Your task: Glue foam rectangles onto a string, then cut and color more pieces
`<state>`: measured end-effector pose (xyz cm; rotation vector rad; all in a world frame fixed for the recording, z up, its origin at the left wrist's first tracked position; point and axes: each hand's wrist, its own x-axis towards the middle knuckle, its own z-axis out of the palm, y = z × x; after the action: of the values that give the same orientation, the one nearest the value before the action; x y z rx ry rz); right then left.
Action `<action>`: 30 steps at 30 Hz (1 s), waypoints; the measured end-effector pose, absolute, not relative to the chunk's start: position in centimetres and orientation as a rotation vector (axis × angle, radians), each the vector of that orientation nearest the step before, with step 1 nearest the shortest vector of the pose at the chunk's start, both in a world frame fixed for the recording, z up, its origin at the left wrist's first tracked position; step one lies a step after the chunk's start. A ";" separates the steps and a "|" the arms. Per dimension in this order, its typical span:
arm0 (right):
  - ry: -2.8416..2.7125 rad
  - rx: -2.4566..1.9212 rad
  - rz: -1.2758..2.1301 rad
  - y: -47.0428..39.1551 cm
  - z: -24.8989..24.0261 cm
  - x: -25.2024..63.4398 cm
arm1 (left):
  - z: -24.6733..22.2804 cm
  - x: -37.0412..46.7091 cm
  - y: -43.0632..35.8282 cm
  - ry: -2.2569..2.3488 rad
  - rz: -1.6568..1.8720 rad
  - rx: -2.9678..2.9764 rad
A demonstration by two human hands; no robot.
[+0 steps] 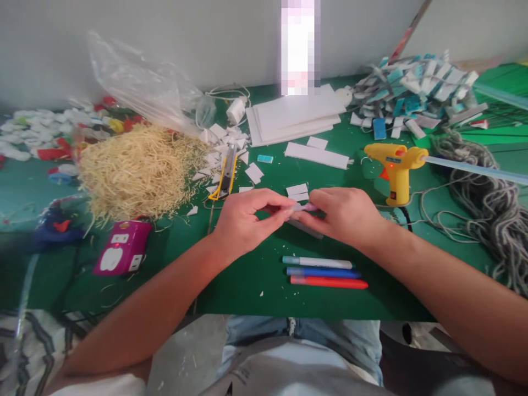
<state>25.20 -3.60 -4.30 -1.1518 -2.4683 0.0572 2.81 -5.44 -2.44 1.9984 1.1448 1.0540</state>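
Over the green table, my left hand (253,217) and my right hand (342,214) meet with thumbs and fingertips pinched together. Between them is a small pale, pinkish piece (297,208), mostly covered by fingers, so its kind is unclear. Under the fingertips lies a light grey strip (307,228). Small white foam board pieces (297,190) rest just beyond. Nearer to me, three markers lie side by side: a white one with a teal cap (317,262), a blue one (324,273) and a red one (330,282).
To the left are a yellow utility knife (226,173), a straw heap (136,170) and a purple power box (122,247). White boards (295,118) lie behind. On the right are a yellow glue gun (396,170) with its cord, grey yarn (478,198) and a pile of pieces (416,91).
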 end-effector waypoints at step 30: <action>-1.421 -1.058 0.800 -2.0 -4.6 26.5 | -5.3 5.1 -0.1 1.335 0.432 2.579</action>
<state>26.47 -2.02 -4.59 -1.0583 -1.4206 0.7996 5.08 -0.14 -5.28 2.5794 1.3355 0.4321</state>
